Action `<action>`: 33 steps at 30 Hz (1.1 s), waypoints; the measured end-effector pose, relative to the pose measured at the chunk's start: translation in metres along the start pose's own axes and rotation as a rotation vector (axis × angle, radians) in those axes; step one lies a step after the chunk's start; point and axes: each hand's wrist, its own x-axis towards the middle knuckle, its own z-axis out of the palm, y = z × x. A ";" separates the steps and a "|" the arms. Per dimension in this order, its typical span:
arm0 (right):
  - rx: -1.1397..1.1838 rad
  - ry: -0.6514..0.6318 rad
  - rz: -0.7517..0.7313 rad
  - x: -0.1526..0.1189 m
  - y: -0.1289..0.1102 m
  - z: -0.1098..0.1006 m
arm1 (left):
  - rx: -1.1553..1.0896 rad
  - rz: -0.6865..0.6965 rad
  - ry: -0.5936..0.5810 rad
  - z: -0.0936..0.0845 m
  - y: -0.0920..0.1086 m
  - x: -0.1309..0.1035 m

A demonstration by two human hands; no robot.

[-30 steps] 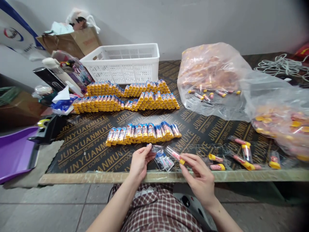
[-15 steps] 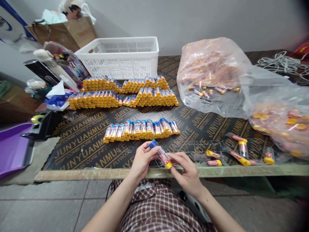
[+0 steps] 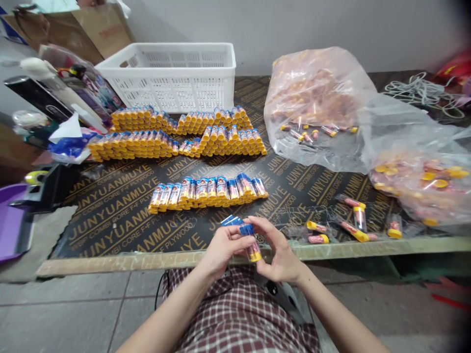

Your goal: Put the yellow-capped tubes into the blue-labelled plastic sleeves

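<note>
Two hands meet around one small tube [image 3: 254,251] in the head view, near the front edge of the table [image 3: 121,230]. The left hand [image 3: 220,250] pinches the tube, with its thumb across the front. The right hand [image 3: 278,252] is bent in a half circle around the other side, with its thumb by the yellow bottom end. I cannot tell how tightly the right hand grips. The tube leans a bit, with its blue top end pointing away from the person. Some blue and white bits [image 3: 231,220] show just past the left fingers, too small to make out.

Behind the hands, a row of blue and yellow tubes [image 3: 208,192] lies on the dark table. Farther back, more tubes sit in long piles [image 3: 136,143], with their yellow ends facing the person. A white basket [image 3: 172,88] stands just behind those piles.

Over on the right, a few loose tubes [image 3: 359,218] with yellow ends lie near the table edge. A big clear bag [image 3: 316,93] full of tubes sits behind them, and another clear bag [image 3: 423,189] of tubes is farther right. White cord [image 3: 419,93] lies in a tangle at the back. A purple dustpan [image 3: 13,225] is at the far left.
</note>
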 end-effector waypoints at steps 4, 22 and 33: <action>0.041 0.039 0.007 -0.001 0.001 0.002 | 0.000 -0.005 0.001 0.000 0.000 0.000; -0.287 0.248 -0.016 0.064 0.039 -0.062 | 1.093 0.461 0.372 -0.040 0.006 0.020; -0.505 0.038 0.002 0.097 0.073 -0.081 | 1.455 0.502 0.344 -0.046 0.001 0.027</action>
